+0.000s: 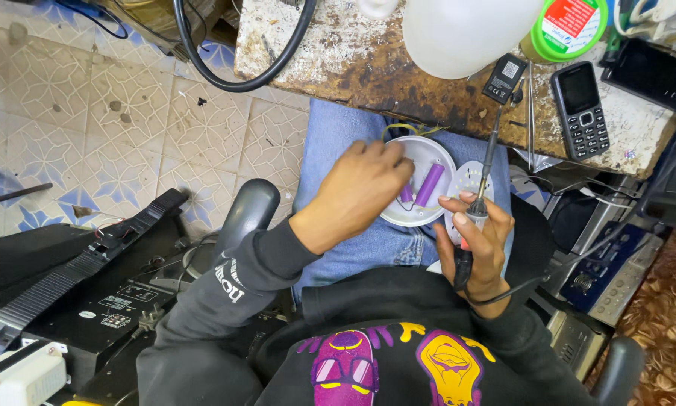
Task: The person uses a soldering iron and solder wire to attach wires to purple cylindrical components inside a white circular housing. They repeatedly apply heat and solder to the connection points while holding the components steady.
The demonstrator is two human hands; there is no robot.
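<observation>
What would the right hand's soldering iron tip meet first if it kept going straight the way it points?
Probably the worn, stained wooden bench edge, near the small black adapter. The right hand aims the black soldering iron up past the round white LED disc; depth is unclear.

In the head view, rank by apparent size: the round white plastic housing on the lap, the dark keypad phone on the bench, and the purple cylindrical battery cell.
1. Round white plastic housing, partly hidden.
2. Dark keypad phone.
3. Purple cylindrical battery cell.

Small electronics repair workshop: soldering iron (487, 162), scarred table (353, 64), opened devices (97, 301), loose cables (240, 75) around.
</observation>
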